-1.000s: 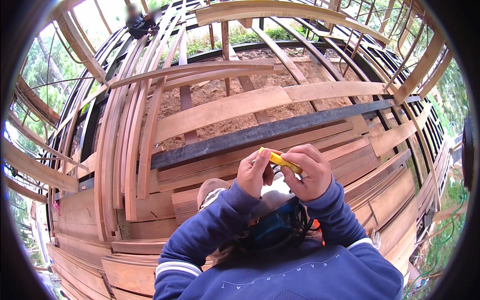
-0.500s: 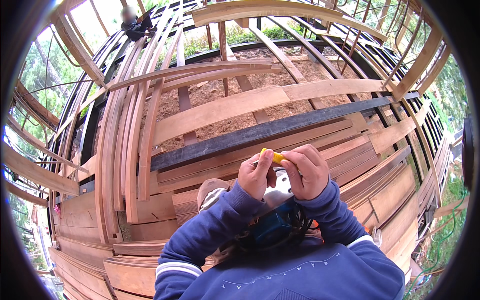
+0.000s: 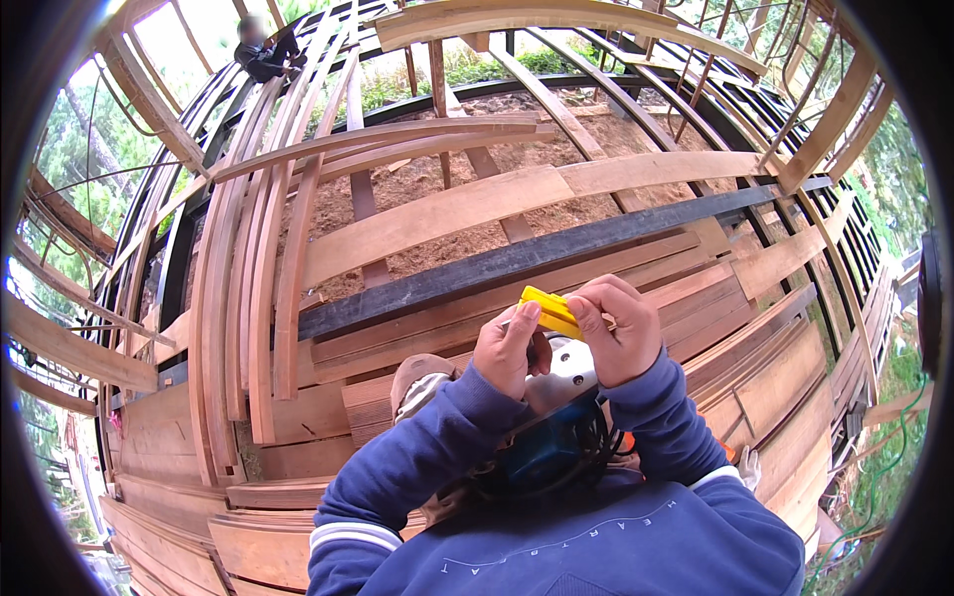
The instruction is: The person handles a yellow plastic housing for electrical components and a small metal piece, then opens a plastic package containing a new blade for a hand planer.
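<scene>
A long black beam [image 3: 437, 286] lies across this place. On its near side there are many reddish-brown planks [image 3: 706, 318], laid close together. Beside its left end, several long boards [image 3: 263, 377] cross in another direction. Just beyond the beam is a wide pale board [image 3: 427, 221]; farther behind it are green plants [image 3: 477, 70] and, toward the left, another person [image 3: 260, 62] in dark clothes.

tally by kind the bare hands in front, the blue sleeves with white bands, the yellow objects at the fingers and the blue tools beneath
Bare hands: 2 (left hand, right hand)
Blue sleeves with white bands: 2
Slim yellow object: 1
Blue tool with a metal plate: 1
Total: 6
</scene>
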`<state>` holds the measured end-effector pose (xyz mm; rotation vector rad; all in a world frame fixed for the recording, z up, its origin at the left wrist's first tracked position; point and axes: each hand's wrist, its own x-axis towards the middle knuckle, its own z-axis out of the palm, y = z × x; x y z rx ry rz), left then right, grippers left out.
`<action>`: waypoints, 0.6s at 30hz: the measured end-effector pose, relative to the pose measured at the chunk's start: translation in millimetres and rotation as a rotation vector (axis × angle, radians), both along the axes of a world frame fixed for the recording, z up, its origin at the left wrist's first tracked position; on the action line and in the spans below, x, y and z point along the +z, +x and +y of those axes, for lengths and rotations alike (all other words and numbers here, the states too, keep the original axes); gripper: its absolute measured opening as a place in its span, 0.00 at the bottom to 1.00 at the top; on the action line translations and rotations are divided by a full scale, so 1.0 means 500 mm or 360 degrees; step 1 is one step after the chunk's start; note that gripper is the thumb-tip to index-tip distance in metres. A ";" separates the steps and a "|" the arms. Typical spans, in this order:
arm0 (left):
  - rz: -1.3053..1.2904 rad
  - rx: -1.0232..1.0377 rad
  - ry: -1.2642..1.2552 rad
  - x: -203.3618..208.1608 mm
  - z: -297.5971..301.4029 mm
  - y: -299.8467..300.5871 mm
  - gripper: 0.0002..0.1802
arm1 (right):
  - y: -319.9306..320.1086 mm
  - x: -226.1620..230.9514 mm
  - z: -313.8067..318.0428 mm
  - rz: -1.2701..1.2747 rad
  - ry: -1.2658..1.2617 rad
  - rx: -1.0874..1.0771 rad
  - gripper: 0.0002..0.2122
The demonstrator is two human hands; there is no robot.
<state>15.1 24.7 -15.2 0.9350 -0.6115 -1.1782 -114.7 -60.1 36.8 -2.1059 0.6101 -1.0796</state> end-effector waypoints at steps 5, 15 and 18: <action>0.0073 -0.0134 -0.0159 0.004 -0.004 -0.001 0.29 | -0.023 0.020 -0.017 -0.0044 0.0053 0.0033 0.06; 0.0438 -0.0299 -0.0173 -0.008 0.000 0.013 0.35 | -0.035 -0.007 -0.024 -0.0226 0.0722 -0.0076 0.10; 0.0429 -0.0345 -0.0159 -0.011 -0.002 0.017 0.35 | -0.029 -0.022 -0.027 -0.0405 0.0795 -0.0054 0.09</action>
